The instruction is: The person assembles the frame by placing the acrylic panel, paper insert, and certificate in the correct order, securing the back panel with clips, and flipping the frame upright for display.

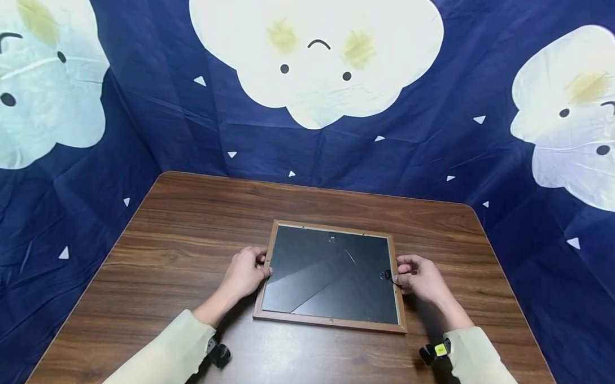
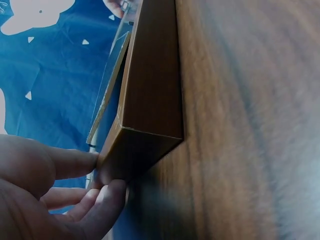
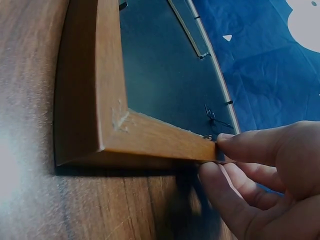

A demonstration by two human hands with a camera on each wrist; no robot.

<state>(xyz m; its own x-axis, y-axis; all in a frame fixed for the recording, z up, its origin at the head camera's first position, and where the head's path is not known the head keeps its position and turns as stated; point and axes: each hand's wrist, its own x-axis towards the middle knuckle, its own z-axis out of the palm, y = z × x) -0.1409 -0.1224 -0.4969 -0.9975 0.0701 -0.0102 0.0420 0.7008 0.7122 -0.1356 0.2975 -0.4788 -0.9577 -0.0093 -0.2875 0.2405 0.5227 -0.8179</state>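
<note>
Shows, left of centre, a left hand (image 1: 246, 270) pinching a brown picture frame (image 1: 328, 321); at lower centre, that frame back-up on a wood-grain table (image 1: 146, 282), black backing (image 1: 370, 296) with slanting flap (image 1: 312, 280); then a right hand (image 1: 420, 277) pinching the opposite side. Hides the frame's front; crops both sleeves (image 1: 159, 356) at bottom.

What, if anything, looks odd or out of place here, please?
The backdrop looks upside down: the middle cloud's eyes sit below its mouth. In the left wrist view, a flap on the back of the picture frame appears to tilt up.
</note>
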